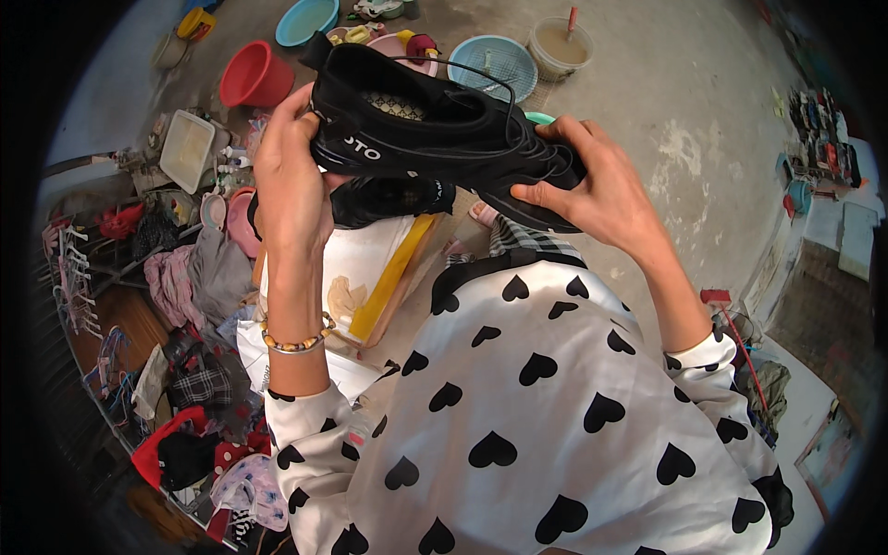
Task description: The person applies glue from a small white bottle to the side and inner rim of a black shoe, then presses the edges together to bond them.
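Holding up a black shoe [435, 139] at the upper centre, heel to the left and toe to the right, with long axis running across the view and sloping down toward the toe. Opening facing up, lettered flank turned toward the wearer, a thin lace [472, 70] looping above the collar. Grasping the heel end with the left hand [291, 176], thumb along the back of the heel. Gripping the toe end with the right hand [597, 185], thumb against the near edge of the sole, fingers over the top. Spanning the gap between both hands, with the midsection free of either.

Below, nearer the left hand, a second black shoe [393, 199], partly hidden, beside a white surface [370, 250] with a yellow edge [393, 282].

Farther off, from the left, a cream tray [190, 143], leaning; then a red basin [254, 79], contents too hard to make out. Next, a light blue basin [305, 23] at the top edge, then a pink basin [387, 44] with yellow and dark red items inside. Right of that, a blue basin [455, 60] containing something mesh-like, and lastly a pale bucket [560, 72] of murky liquid, with a red handle [573, 18] sticking up from it
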`<action>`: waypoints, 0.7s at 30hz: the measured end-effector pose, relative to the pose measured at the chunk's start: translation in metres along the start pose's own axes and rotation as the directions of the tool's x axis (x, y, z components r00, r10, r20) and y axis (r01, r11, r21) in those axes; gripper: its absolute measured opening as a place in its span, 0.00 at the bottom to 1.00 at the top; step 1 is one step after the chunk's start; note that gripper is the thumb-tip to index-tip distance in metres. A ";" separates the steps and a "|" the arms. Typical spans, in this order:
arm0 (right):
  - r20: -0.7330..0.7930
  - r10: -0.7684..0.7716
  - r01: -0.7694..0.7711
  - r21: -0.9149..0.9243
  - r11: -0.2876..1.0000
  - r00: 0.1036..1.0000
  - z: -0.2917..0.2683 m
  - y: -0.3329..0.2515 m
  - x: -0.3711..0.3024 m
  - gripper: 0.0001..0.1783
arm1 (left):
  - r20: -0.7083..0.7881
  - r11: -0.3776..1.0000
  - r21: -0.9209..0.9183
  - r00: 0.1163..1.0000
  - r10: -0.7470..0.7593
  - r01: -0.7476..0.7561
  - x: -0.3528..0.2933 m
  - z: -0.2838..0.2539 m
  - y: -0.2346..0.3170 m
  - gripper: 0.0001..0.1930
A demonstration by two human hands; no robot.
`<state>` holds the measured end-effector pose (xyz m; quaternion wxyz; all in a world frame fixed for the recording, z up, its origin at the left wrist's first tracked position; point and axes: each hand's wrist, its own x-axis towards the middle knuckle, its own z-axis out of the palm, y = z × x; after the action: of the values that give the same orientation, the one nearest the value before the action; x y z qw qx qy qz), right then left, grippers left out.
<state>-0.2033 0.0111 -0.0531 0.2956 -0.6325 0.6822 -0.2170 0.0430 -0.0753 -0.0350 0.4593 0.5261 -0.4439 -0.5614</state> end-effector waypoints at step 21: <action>-0.083 -0.167 0.159 -0.102 0.982 0.982 -0.018 -0.014 -0.004 0.34 | -0.073 0.968 -0.242 0.996 0.048 -0.064 -0.005 -0.008 -0.031 0.15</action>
<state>-0.2055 0.0127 -0.0303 0.2150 -0.6891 0.6504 -0.2364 0.0491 -0.0645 -0.0645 0.5507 0.4715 -0.3707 -0.5805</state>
